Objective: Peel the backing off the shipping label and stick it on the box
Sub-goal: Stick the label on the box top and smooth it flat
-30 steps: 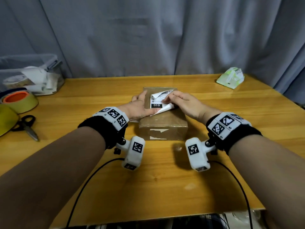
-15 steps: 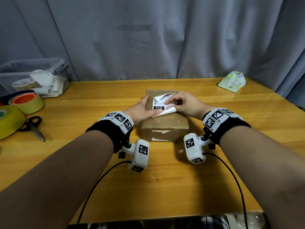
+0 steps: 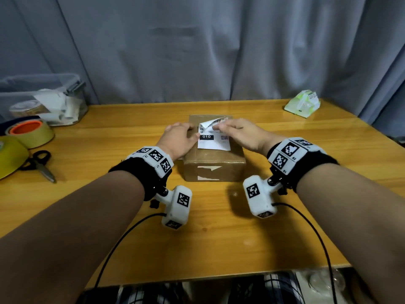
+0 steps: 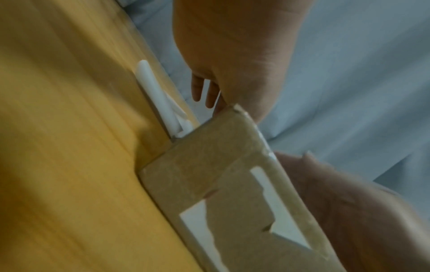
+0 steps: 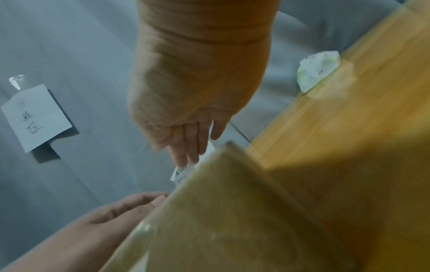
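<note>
A brown cardboard box point(image 3: 213, 163) sits mid-table. The white shipping label point(image 3: 213, 142), marked "010", lies on its top with the near part flat. Its far end curls upward. My right hand point(image 3: 217, 127) pinches that raised far end. My left hand point(image 3: 186, 132) lies flat on the left of the box top, thumb touching the label's left edge. In the right wrist view, my right hand's fingers point(image 5: 190, 150) come down onto the label point(image 5: 184, 174) at the box point(image 5: 232, 220) edge. In the left wrist view, a curled white sheet point(image 4: 158, 99) lies on the table behind the box point(image 4: 209, 174).
At the left stand a clear plastic bin point(image 3: 43, 99), tape rolls point(image 3: 32, 132) and black scissors point(image 3: 39, 163). A green tissue pack point(image 3: 303, 103) sits at the back right. A grey curtain backs the wooden table point(image 3: 219, 238). Wrist-camera cables trail toward the front edge.
The label's near part, lifted before, now lies flat on the box top. My right hand has moved toward the far end of the label. My left hand stays on the box.
</note>
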`<state>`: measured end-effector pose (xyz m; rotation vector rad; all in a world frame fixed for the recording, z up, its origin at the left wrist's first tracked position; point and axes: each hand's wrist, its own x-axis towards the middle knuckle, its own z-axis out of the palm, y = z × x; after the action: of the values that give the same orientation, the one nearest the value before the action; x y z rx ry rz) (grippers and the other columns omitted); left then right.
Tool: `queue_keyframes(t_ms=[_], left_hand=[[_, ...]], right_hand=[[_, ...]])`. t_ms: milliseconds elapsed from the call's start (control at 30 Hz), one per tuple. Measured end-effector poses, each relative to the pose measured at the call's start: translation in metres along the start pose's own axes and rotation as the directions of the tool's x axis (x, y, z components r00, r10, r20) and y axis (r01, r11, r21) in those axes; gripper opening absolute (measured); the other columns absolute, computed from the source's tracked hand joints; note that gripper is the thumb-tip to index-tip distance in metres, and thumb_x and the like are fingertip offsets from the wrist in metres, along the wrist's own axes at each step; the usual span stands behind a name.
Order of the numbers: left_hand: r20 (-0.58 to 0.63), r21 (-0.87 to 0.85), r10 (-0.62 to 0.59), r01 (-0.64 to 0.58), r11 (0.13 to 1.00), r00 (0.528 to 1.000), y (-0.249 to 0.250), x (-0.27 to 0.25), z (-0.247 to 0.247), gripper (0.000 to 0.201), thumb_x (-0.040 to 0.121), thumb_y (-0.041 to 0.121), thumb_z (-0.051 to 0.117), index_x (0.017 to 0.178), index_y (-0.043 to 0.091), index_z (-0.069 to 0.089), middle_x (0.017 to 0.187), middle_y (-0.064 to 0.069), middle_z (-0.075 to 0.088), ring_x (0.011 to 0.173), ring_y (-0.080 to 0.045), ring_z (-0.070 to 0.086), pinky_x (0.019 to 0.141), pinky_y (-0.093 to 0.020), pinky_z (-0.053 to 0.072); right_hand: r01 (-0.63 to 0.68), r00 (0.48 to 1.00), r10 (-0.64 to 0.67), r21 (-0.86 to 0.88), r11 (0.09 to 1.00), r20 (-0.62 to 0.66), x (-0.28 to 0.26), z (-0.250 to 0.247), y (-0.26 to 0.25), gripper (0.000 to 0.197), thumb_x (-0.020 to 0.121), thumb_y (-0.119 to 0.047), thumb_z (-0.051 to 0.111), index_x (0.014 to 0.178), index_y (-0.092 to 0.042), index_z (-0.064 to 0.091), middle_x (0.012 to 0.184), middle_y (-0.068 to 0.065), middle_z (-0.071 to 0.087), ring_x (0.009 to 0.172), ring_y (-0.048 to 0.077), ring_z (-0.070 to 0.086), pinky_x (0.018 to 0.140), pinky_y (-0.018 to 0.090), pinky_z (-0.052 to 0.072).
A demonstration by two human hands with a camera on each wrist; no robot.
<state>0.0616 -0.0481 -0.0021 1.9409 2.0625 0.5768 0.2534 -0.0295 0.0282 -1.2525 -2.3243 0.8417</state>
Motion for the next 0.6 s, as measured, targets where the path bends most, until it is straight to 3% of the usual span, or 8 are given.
queue_keyframes(t_ms=[33, 133, 200, 500, 600], left_hand=[[0.007, 0.017, 0.013, -0.013, 1.0, 1.0, -0.001, -0.001, -0.002, 0.049, 0.094, 0.04, 0.043, 0.138, 0.017, 0.043, 0.143, -0.01, 0.046, 0.135, -0.029, 0.034, 0.113, -0.035, 0.025], [0.091, 0.076, 0.01, -0.017, 0.997, 0.996, -0.011, -0.004, -0.004, 0.053, 0.095, 0.047, 0.037, 0.143, 0.026, 0.036, 0.146, -0.009, 0.043, 0.138, -0.028, 0.028, 0.114, -0.038, 0.02], [0.104, 0.131, -0.015, 0.002, 0.991, 0.994, -0.014, -0.006, -0.003, 0.056, 0.092, 0.056, 0.031, 0.144, 0.035, 0.031, 0.146, -0.009, 0.042, 0.137, -0.029, 0.028, 0.114, -0.044, 0.022], [0.029, 0.243, -0.077, 0.068, 0.968, 0.997, -0.001, -0.017, -0.006, 0.051, 0.093, 0.055, 0.032, 0.141, 0.041, 0.034, 0.141, -0.01, 0.044, 0.127, -0.033, 0.034, 0.104, -0.045, 0.028], [0.016, 0.175, -0.08, 0.076, 0.982, 0.997, -0.002, -0.018, -0.004, 0.05, 0.093, 0.055, 0.035, 0.14, 0.041, 0.036, 0.141, -0.01, 0.044, 0.127, -0.034, 0.034, 0.106, -0.045, 0.027]], right_hand=[[-0.013, 0.999, 0.014, -0.027, 1.0, 0.045, 0.001, 0.006, 0.0, 0.039, 0.099, -0.028, 0.035, 0.132, -0.015, 0.05, 0.147, 0.005, 0.043, 0.137, 0.023, 0.034, 0.112, 0.03, 0.022], [0.048, 0.979, 0.022, -0.332, 0.942, 0.203, 0.0, 0.018, 0.006, 0.047, 0.1, -0.034, 0.026, 0.145, -0.024, 0.026, 0.158, -0.005, 0.015, 0.147, 0.018, 0.006, 0.121, 0.036, -0.002], [0.106, 0.967, -0.006, -0.384, 0.917, 0.254, -0.004, 0.018, 0.007, 0.05, 0.1, -0.037, 0.024, 0.147, -0.022, 0.019, 0.159, -0.006, 0.01, 0.147, 0.01, 0.004, 0.12, 0.033, -0.005], [0.165, 0.963, -0.114, -0.202, 0.965, 0.243, -0.028, 0.024, -0.009, 0.043, 0.097, -0.026, 0.042, 0.139, -0.016, 0.042, 0.151, -0.002, 0.035, 0.143, 0.009, 0.023, 0.117, 0.021, 0.008], [0.171, 0.956, -0.123, -0.167, 0.971, 0.265, -0.031, 0.024, -0.012, 0.04, 0.096, -0.032, 0.043, 0.13, -0.016, 0.054, 0.143, 0.001, 0.048, 0.136, 0.01, 0.039, 0.115, 0.023, 0.022]])
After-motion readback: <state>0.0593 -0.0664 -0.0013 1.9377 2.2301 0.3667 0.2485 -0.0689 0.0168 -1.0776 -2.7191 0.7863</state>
